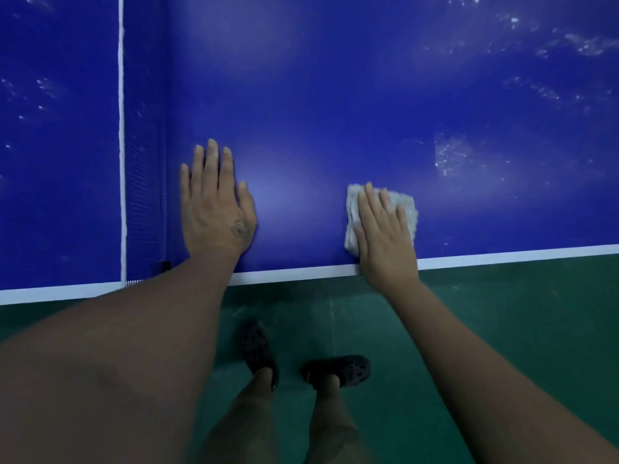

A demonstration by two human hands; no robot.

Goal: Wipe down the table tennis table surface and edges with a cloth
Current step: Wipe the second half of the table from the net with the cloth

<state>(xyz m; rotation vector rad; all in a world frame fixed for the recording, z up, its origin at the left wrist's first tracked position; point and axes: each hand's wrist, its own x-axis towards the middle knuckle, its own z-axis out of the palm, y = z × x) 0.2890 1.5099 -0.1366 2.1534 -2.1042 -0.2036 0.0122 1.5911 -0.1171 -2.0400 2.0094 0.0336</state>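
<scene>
The blue table tennis table point(335, 95) fills the upper part of the head view, with a white line along its near edge point(301, 273). A folded whitish cloth point(407, 209) lies flat on the blue surface just inside that edge. My right hand point(385, 236) presses down on the cloth with straight, spread fingers, its heel over the white edge line. My left hand point(216, 204) rests flat on the bare table to the left of the cloth, fingers straight, close to the net.
The dark net point(145, 162) with its white top band point(121, 128) runs away from me at the left. Pale smears and specks point(452, 159) mark the surface at the right and far left. Below the edge are green floor point(502, 313) and my feet in dark clogs point(338, 370).
</scene>
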